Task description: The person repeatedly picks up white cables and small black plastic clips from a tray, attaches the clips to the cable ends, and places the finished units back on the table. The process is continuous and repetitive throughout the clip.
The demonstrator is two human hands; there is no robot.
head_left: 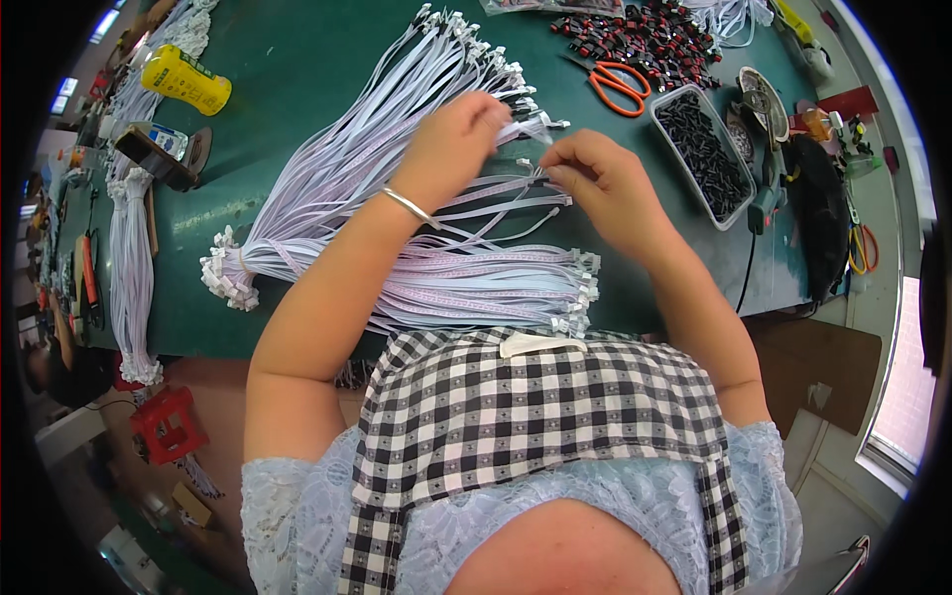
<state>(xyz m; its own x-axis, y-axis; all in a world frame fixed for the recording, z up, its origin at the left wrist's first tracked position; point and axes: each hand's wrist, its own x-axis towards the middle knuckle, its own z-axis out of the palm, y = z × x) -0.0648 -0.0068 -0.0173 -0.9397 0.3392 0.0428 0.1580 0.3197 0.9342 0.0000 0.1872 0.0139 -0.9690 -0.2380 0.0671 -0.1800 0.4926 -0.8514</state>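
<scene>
A large bundle of white flat cables (337, 188) fans across the green table in front of me, tied near its left end. White connectors (580, 283) cap the cable ends. Over the upper fan, my left hand (456, 139) is closed, its fingertips around a white flat cable (534, 130) whose end sticks out to the right. My right hand (600, 183) faces it from the right, thumb and forefinger pinched beside a cable end. What lies between those fingertips is too small to make out. A lower group of cables runs beneath my left forearm.
To the right stands a clear tray of small black tubes (704, 154). Orange-handled scissors (620, 89) lie by a heap of black-and-red parts (645, 45). A yellow bottle (186, 79) and a tape dispenser (159, 154) are at the left, near another cable bundle (131, 268).
</scene>
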